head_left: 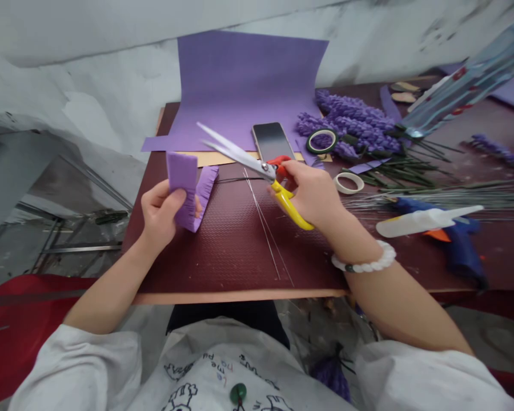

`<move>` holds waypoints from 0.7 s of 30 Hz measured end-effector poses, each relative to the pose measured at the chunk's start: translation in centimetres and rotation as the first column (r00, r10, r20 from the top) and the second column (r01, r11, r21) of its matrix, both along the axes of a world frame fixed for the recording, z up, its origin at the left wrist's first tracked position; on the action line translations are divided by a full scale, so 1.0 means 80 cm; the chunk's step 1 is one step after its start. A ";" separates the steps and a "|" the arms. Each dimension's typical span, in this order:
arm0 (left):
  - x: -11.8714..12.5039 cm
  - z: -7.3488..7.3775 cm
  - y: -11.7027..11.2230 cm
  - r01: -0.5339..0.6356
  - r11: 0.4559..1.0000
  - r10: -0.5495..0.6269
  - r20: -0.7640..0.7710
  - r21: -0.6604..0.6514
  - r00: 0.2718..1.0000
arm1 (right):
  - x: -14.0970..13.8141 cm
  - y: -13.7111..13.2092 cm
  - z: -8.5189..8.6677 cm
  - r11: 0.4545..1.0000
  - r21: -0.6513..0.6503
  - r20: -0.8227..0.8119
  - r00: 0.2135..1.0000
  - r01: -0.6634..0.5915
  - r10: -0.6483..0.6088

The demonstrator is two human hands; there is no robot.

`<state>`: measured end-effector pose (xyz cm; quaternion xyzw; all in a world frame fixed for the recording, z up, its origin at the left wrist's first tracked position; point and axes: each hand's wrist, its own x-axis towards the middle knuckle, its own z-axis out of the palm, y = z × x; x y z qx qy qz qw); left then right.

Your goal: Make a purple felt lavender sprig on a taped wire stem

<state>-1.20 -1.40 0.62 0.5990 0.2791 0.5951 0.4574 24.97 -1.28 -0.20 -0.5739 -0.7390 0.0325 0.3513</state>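
two hands are working over a dark red board (pixel 231 257). the left hand (pixel 158 220) is pinching a folded strip of purple crepe paper (pixel 182 191) between thumb and fingers, one layer already showing a snipped fringe, the front layer showing no cuts. the right hand (pixel 308 194) is gripping yellow-handled scissors (pixel 265 170), blades spread wide, well apart from the paper. thin wires (pixel 263 220) are lying between the hands. farther off, a hot glue gun (pixel 449 240), a phone (pixel 272 141), masking tape rolls (pixel 321 141) and finished purple paper sprigs (pixel 351 123) are lying near green stems (pixel 402 174), while a purple sheet (pixel 244 85) is curving up the wall.
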 end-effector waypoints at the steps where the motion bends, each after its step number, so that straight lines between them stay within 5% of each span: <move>1: -0.001 -0.001 -0.002 0.043 0.999 -0.043 -0.041 -0.003 0.998 | -0.002 0.000 0.000 0.999 -0.043 -0.060 0.998 -0.003 0.000; 4: -0.002 0.000 -0.006 0.146 0.989 -0.146 -0.160 -0.012 0.976 | -0.010 -0.001 0.005 0.977 -0.206 -0.260 0.966 -0.058 0.002; 8: 0.004 0.011 -0.007 0.236 0.970 -0.239 -0.339 -0.050 0.910 | -0.026 -0.010 0.023 0.844 -0.356 -0.473 0.856 -0.400 0.207; 10: 0.005 0.013 -0.005 0.324 0.939 -0.343 -0.349 -0.116 0.872 | -0.036 -0.014 0.035 0.776 -0.338 -0.462 0.812 -0.533 0.357; 13: 0.007 0.008 -0.004 0.423 0.878 -0.474 -0.286 -0.222 0.833 | -0.054 -0.015 0.047 0.743 -0.334 -0.352 0.808 -0.579 0.472; 16: 0.011 0.002 -0.006 0.339 0.857 -0.411 -0.120 -0.388 0.904 | -0.070 -0.009 0.047 0.756 -0.379 -0.262 0.845 -0.534 0.465; 19: 0.017 0.003 -0.008 0.272 0.779 -0.287 0.063 -0.565 0.956 | -0.076 0.000 0.043 0.768 -0.375 -0.304 0.851 -0.519 0.428; 21: 0.019 0.006 -0.010 0.256 0.734 -0.232 0.122 -0.629 0.965 | -0.069 0.005 0.043 0.716 -0.408 -0.388 0.817 -0.567 0.426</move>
